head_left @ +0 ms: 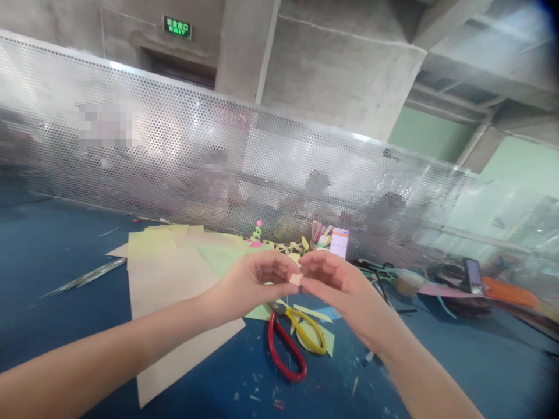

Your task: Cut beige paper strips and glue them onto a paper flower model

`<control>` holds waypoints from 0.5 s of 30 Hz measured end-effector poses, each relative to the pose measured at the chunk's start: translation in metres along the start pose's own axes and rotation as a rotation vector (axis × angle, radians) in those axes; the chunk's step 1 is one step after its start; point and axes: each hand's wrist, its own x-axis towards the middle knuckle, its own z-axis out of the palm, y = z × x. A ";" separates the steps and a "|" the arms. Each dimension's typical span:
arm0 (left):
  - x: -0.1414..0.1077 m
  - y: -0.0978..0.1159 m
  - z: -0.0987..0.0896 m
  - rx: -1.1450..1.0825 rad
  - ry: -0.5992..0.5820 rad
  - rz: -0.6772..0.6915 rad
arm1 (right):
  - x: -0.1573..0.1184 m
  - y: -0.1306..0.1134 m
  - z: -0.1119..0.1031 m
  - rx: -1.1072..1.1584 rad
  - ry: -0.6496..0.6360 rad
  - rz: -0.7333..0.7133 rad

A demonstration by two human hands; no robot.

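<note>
Between my two hands, above the middle of the blue table, is a small cream paper piece (296, 279). My left hand (262, 282) pinches it from the left with thumb and fingertips. From the other side, the thumb and fingertips of my right hand (338, 285) grip its right edge. Scissors (290, 343) with one red and one yellow handle lie just below the hands, over green paper scraps. Left of them, large cream paper sheets (166, 291) are partly covered by my left forearm.
A perforated metal screen (174, 128) crosses behind the blue table (87, 302). Near it stand a small paper tree (257, 233), a phone (339, 241) and a cup of sticks (320, 234). Farther right are a tape roll (408, 282), another phone (473, 276) and an orange item (510, 292).
</note>
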 end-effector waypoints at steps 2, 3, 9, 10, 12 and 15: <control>0.000 0.000 0.001 0.006 -0.002 0.012 | 0.000 -0.001 0.002 -0.016 0.017 -0.005; 0.000 0.000 0.001 0.011 0.002 0.019 | 0.001 -0.001 0.003 -0.020 0.028 -0.008; -0.002 -0.003 0.001 0.068 0.025 0.062 | 0.003 0.001 0.013 -0.021 0.101 -0.032; -0.002 -0.004 0.001 0.077 0.028 0.068 | 0.003 0.002 0.015 -0.023 0.115 -0.034; -0.001 -0.005 0.000 0.086 0.040 0.071 | 0.004 0.004 0.017 -0.022 0.140 -0.042; 0.000 -0.006 -0.001 0.063 0.045 0.045 | 0.005 0.006 0.016 0.010 0.121 -0.033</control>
